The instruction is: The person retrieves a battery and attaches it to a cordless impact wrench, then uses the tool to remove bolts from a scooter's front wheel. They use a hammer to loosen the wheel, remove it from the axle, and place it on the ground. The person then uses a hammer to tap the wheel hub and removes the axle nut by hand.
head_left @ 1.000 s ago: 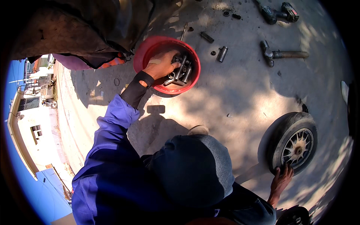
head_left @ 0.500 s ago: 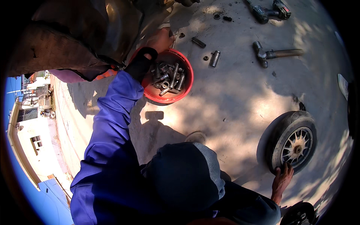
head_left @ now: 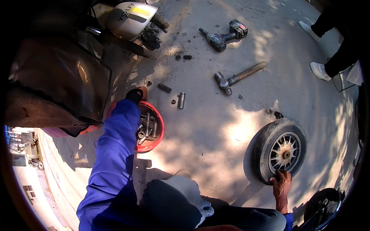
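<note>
My left hand (head_left: pixel 143 92) reaches past the far rim of a red basin (head_left: pixel 162 131), its fingers mostly hidden by the dark cuff. A thin metal rod (head_left: pixel 145 81) shows just beyond it; whether the hand holds it cannot be told. Inside the basin lies a heap of metal sockets (head_left: pixel 148 127). To the right, a small wheel (head_left: pixel 287 154) with a black tyre and spoked rim stands tilted on the ground. My right hand (head_left: pixel 282 184) is closed on its near edge, fingers over the tyre by the rim.
Two loose sockets (head_left: pixel 181 100) and small nuts lie beyond the basin. Farther off are a hammer (head_left: pixel 239 77) and a cordless impact wrench (head_left: pixel 224 37). A white scooter part (head_left: pixel 129 20) and a brown cover (head_left: pixel 58 81) stand at left. Another person's white shoes (head_left: pixel 319 71) are at far right.
The view has shifted, bringing in more of the scooter and another person's legs. Less of my left hand shows beyond the cuff. My right hand stays on the wheel.
</note>
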Demonstrator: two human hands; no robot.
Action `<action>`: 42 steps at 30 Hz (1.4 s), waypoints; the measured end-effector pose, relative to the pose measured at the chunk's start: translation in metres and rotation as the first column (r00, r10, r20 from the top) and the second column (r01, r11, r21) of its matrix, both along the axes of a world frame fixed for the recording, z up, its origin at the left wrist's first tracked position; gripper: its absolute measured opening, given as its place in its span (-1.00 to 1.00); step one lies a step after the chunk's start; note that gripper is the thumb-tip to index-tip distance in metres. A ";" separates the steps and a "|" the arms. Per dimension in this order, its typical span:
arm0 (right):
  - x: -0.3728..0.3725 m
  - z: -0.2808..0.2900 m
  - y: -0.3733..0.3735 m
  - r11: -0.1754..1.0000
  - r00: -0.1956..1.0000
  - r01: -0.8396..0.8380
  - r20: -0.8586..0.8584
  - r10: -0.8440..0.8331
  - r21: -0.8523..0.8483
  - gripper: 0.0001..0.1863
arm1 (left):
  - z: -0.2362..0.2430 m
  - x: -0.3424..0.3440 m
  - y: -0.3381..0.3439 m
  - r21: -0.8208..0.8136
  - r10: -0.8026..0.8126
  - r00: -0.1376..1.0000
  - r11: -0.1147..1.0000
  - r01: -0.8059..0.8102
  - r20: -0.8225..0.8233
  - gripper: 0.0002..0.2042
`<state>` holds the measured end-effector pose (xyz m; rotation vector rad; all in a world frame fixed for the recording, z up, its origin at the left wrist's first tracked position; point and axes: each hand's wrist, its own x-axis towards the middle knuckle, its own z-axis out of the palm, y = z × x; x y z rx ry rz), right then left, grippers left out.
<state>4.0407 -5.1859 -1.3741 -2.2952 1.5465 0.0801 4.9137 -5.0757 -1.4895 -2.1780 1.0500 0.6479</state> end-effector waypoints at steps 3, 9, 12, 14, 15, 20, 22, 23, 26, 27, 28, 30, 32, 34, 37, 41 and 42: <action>0.010 0.006 -0.005 1.000 1.000 0.000 0.017 -0.001 0.028 -0.41 | 0.009 -0.017 0.014 -0.022 0.119 0.990 0.992 -0.121 -0.075 -0.56; 0.014 0.003 -0.010 0.999 1.000 -0.024 0.019 0.024 0.034 -0.43 | 0.054 -0.034 0.011 -0.203 0.127 0.970 0.964 -0.170 -0.206 -0.53; 0.012 -0.004 -0.013 0.999 0.998 -0.051 0.023 0.050 0.014 -0.44 | 0.057 -0.052 0.019 -0.445 -0.016 0.997 0.895 -0.022 -0.080 -0.60; -0.009 -0.002 -0.004 0.999 0.999 -0.034 -0.011 0.034 -0.013 -0.45 | 0.104 -0.165 -0.023 -0.686 -0.057 0.989 0.725 -0.056 -0.140 -0.61; -0.005 -0.008 -0.006 0.998 0.999 -0.047 -0.012 0.048 0.029 -0.46 | 0.122 -0.206 -0.007 -0.829 -0.146 0.984 0.560 -0.002 -0.101 -0.61; -0.015 -0.019 -0.006 0.995 0.997 -0.077 -0.022 0.079 0.055 -0.42 | 0.132 -0.375 0.073 -0.950 -0.298 0.921 0.260 -0.174 -0.250 -0.44; -0.013 -0.017 -0.011 0.988 0.989 -0.144 -0.029 0.145 0.049 -0.42 | 0.114 -0.417 0.135 -0.677 0.002 0.712 0.308 -0.668 -0.702 -0.31; -0.010 -0.016 -0.012 0.986 0.986 -0.154 -0.049 0.157 0.063 -0.42 | 0.097 -0.431 0.163 -0.494 0.111 0.510 0.140 -0.858 -0.853 -0.31; -0.012 -0.014 -0.012 0.981 0.978 -0.175 -0.097 0.183 0.086 -0.40 | 0.068 -0.419 0.205 0.025 0.209 -0.084 -0.274 -0.962 -0.974 -0.32; -0.017 -0.018 -0.014 0.976 0.972 -0.202 -0.102 0.210 0.086 -0.39 | 0.068 -0.407 0.216 0.108 0.123 -0.174 -0.420 -0.901 -0.977 -0.31; -0.020 -0.018 -0.016 0.972 0.968 -0.221 -0.105 0.229 0.081 -0.38 | 0.064 -0.391 0.224 0.194 0.021 -0.244 -0.542 -0.818 -0.970 -0.29; 0.007 0.002 -0.011 0.965 0.967 -0.195 -0.131 0.219 0.174 -0.32 | 0.052 -0.366 0.238 0.146 -0.078 -0.124 -0.586 -0.797 -0.989 -0.27; 0.017 0.010 -0.006 0.960 0.960 -0.226 -0.130 0.248 0.166 -0.24 | 0.060 -0.360 0.230 -0.009 -0.034 0.030 -0.490 -0.872 -0.999 -0.34; 0.011 0.006 0.002 0.943 0.936 -0.328 -0.113 0.332 0.054 -0.16 | 0.063 -0.349 0.228 0.133 -0.272 -0.002 -0.462 -0.877 -0.962 -0.42; 0.003 -0.017 0.006 0.933 0.921 -0.359 -0.179 0.346 -0.042 -0.04 | 0.065 -0.332 0.220 0.209 -0.340 -0.036 -0.489 -0.847 -0.940 -0.53; -0.002 -0.021 0.007 0.927 0.926 -0.362 -0.155 0.345 -0.098 -0.07 | 0.033 -0.308 0.227 0.243 -0.274 -0.088 -0.606 -0.758 -0.958 -0.65; -0.002 -0.020 0.008 0.931 0.926 -0.357 -0.162 0.341 -0.076 -0.07 | 0.018 -0.300 0.244 0.269 -0.276 -0.118 -0.614 -0.742 -0.954 -0.67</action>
